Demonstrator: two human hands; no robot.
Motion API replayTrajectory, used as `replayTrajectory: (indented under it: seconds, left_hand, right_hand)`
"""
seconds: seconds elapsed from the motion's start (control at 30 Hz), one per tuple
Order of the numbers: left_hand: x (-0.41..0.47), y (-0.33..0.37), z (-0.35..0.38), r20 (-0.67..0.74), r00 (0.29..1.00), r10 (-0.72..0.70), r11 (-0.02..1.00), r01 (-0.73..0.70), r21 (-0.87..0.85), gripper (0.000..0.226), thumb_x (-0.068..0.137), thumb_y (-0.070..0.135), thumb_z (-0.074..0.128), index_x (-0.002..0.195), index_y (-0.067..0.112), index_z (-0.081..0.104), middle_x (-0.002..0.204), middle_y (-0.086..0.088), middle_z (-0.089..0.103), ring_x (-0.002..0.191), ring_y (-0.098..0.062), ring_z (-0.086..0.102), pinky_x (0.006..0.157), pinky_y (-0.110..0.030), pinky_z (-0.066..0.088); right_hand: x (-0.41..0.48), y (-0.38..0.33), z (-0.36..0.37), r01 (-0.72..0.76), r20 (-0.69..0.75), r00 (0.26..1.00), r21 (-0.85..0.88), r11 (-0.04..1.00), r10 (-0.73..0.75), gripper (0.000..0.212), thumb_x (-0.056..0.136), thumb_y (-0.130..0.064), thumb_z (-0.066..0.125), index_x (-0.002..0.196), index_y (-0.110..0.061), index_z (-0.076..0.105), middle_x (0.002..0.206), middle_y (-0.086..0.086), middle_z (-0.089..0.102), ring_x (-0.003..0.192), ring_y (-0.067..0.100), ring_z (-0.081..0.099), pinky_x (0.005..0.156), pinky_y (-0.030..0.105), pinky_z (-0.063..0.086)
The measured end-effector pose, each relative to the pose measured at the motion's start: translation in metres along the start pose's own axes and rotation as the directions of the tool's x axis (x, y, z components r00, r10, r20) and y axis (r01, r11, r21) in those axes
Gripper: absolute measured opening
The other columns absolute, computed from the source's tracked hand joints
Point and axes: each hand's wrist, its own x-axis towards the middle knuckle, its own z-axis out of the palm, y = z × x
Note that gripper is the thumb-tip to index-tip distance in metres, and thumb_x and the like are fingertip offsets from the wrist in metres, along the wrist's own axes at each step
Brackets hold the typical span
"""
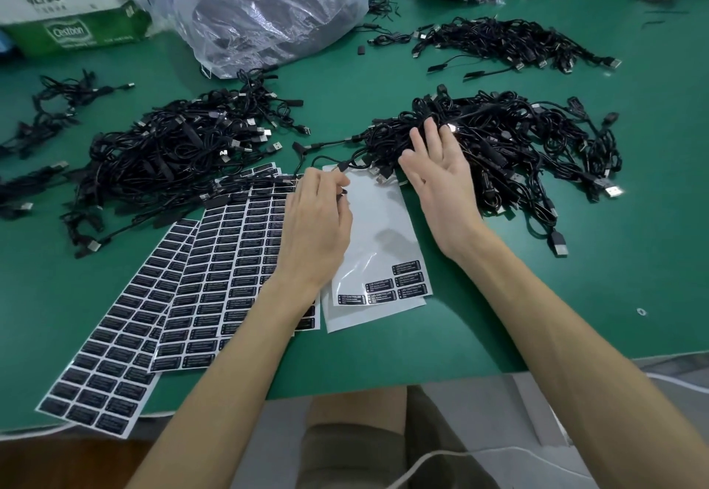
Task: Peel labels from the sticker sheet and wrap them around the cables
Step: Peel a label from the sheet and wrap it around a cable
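My left hand [320, 220] hovers over a nearly used-up white sticker sheet [380, 243] and pinches a thin black cable [326, 160] between its curled fingertips. My right hand [441, 178] is spread flat, fingers straight, reaching into the black cable pile [510, 143] on the right. A few black labels [408, 281] remain at the near end of that sheet. Full sheets of black labels [215, 270] fan out to the left under my left forearm.
Another cable pile [172, 151] lies left of centre, and a smaller one [506, 43] sits at the back right. Clear plastic bags [268, 9] and a green-and-white carton [73, 9] stand at the back of the green table [575, 316].
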Motion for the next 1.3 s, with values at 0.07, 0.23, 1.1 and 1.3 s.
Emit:
replayTrajectory:
  seconds: [0.07, 0.23, 1.1, 1.3]
  left_hand:
    - [0.000, -0.001, 0.001, 0.012, 1.000, -0.001, 1.000, 0.001, 0.006, 0.016, 0.102, 0.008, 0.055, 0.118, 0.009, 0.058, 0.114, -0.004, 0.054, 0.100, -0.019, 0.055, 0.095, -0.039, 0.045]
    - [0.000, -0.001, 0.000, 0.032, 0.999, 0.004, 1.000, -0.005, 0.016, 0.016, 0.102, 0.008, 0.055, 0.117, 0.008, 0.060, 0.114, -0.006, 0.055, 0.101, -0.022, 0.056, 0.096, -0.043, 0.046]
    - [-0.002, -0.001, 0.001, 0.117, 0.993, 0.027, 0.998, -0.033, 0.049, 0.015, 0.103, 0.011, 0.056, 0.114, 0.011, 0.066, 0.110, -0.001, 0.058, 0.099, -0.019, 0.055, 0.093, -0.046, 0.047]
    - [-0.003, -0.004, 0.004, 0.136, 0.989, 0.054, 0.996, -0.063, 0.062, 0.021, 0.102, 0.023, 0.061, 0.117, 0.013, 0.071, 0.110, -0.001, 0.059, 0.104, -0.020, 0.057, 0.094, -0.043, 0.043]
  right_hand:
    - [0.002, 0.003, 0.000, 0.011, -0.010, 1.000, -0.065, 0.998, -0.012, 0.087, 0.101, 0.009, 0.053, 0.165, -0.014, -0.001, 0.171, -0.004, 0.022, 0.151, 0.007, 0.034, 0.116, 0.025, 0.041]
    - [0.007, 0.003, -0.005, 0.070, 0.008, 0.998, -0.147, 0.987, -0.070, 0.085, 0.100, 0.008, 0.054, 0.165, -0.020, 0.007, 0.172, -0.003, 0.018, 0.152, 0.006, 0.032, 0.115, 0.021, 0.041]
    - [0.007, 0.015, -0.006, 0.055, 0.065, 0.998, -0.657, 0.752, -0.015, 0.052, 0.099, -0.013, 0.061, 0.149, -0.016, 0.052, 0.150, -0.005, 0.055, 0.135, 0.008, 0.052, 0.102, 0.007, 0.041]
    - [0.007, 0.015, -0.008, 0.028, 0.016, 1.000, -0.671, 0.741, -0.024, 0.067, 0.098, -0.018, 0.061, 0.160, -0.017, 0.035, 0.163, -0.003, 0.038, 0.148, 0.015, 0.036, 0.122, 0.035, 0.032]
